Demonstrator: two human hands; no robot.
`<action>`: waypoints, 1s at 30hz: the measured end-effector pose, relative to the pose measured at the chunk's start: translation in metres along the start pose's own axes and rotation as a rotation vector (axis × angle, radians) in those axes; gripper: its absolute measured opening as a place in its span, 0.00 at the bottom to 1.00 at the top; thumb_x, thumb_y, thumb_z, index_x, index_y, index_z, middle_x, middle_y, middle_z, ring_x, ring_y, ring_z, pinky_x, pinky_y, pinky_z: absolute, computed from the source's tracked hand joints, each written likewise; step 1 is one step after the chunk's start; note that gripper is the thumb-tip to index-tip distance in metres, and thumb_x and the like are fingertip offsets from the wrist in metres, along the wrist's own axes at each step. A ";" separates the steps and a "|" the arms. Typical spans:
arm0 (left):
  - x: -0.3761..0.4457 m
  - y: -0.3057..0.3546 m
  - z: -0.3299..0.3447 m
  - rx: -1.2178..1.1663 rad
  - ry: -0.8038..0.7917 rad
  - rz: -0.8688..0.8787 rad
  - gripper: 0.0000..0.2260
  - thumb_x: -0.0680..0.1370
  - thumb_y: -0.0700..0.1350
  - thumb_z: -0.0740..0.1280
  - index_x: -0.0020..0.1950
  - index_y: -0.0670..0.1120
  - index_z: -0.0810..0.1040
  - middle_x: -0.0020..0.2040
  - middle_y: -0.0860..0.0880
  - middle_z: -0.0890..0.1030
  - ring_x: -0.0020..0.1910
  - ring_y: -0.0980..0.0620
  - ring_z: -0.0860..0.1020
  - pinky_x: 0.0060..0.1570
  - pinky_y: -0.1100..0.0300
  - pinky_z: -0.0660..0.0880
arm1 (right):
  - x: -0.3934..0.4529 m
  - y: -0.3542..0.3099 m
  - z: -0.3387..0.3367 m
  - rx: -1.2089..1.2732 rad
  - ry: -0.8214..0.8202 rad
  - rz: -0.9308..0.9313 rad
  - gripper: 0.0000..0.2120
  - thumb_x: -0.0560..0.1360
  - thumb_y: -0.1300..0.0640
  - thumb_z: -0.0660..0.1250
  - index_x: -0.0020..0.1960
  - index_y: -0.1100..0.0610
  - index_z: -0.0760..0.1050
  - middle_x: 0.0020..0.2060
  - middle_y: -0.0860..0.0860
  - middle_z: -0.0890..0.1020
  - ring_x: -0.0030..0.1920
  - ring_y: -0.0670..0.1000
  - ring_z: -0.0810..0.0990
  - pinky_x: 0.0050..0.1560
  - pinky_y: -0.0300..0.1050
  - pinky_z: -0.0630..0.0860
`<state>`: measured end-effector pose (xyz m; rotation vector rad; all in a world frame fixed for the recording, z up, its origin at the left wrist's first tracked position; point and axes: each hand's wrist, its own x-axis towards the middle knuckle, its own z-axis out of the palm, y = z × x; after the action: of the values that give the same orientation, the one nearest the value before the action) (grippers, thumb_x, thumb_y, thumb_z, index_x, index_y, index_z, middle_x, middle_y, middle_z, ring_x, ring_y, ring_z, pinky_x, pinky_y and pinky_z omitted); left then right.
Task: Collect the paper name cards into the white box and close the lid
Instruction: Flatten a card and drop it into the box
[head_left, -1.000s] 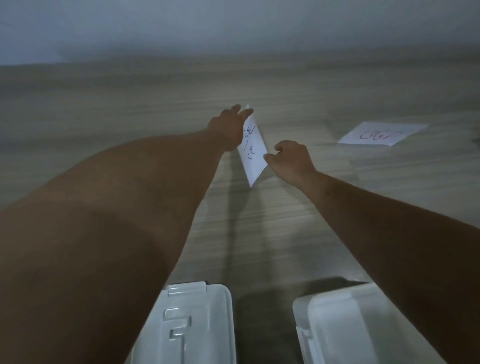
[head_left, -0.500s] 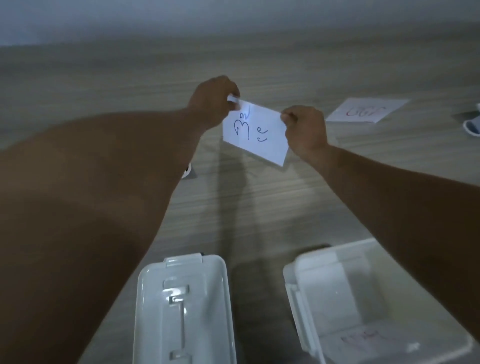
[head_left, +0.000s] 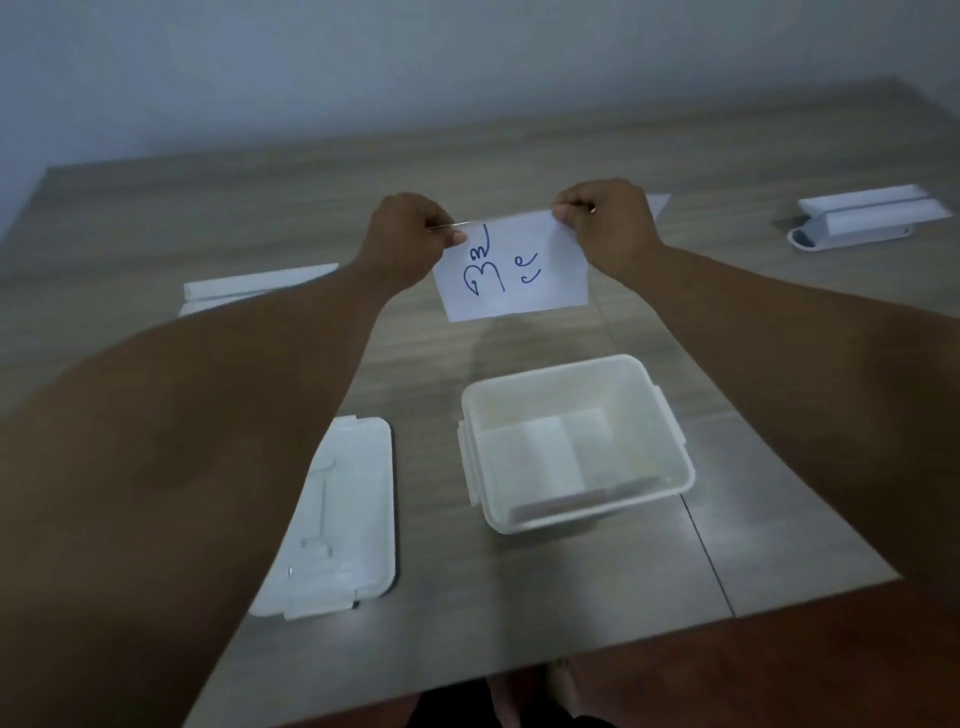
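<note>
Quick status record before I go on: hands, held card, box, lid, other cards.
left hand: pinches card's top left corner
right hand: pinches card's top right corner
card: held in the air beyond the box, blue writing facing the camera
box: open, white paper inside
lid: off, flat on table, left of box
other cards: one at left, one behind right hand

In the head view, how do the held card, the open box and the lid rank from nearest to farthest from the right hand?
1. Held card: pinched in the right hand.
2. Open box: below that hand, closer to the person.
3. Lid: lower left, beside the box.
</note>
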<state>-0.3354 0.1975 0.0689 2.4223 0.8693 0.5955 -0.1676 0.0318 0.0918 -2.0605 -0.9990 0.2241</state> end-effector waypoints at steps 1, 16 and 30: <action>-0.013 0.012 0.001 0.000 -0.004 0.000 0.11 0.72 0.48 0.73 0.45 0.41 0.85 0.44 0.43 0.85 0.42 0.50 0.80 0.43 0.63 0.69 | -0.012 0.005 -0.010 -0.012 -0.003 -0.023 0.09 0.76 0.61 0.67 0.51 0.63 0.83 0.50 0.58 0.85 0.46 0.47 0.77 0.41 0.32 0.69; -0.154 0.066 0.043 -0.061 -0.275 -0.064 0.09 0.68 0.43 0.77 0.44 0.39 0.86 0.40 0.43 0.85 0.35 0.53 0.78 0.43 0.62 0.74 | -0.140 0.072 -0.058 -0.191 -0.304 0.016 0.09 0.75 0.58 0.69 0.51 0.61 0.84 0.53 0.54 0.85 0.53 0.50 0.81 0.51 0.34 0.69; -0.210 0.050 0.085 0.145 -0.730 0.016 0.09 0.76 0.44 0.69 0.46 0.38 0.84 0.48 0.44 0.86 0.50 0.47 0.81 0.55 0.52 0.77 | -0.208 0.109 -0.028 -0.420 -0.598 0.088 0.09 0.77 0.58 0.67 0.55 0.58 0.83 0.55 0.53 0.84 0.58 0.54 0.79 0.59 0.45 0.73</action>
<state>-0.4132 -0.0031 -0.0174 2.4823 0.5829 -0.3595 -0.2312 -0.1731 -0.0076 -2.4864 -1.4014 0.7668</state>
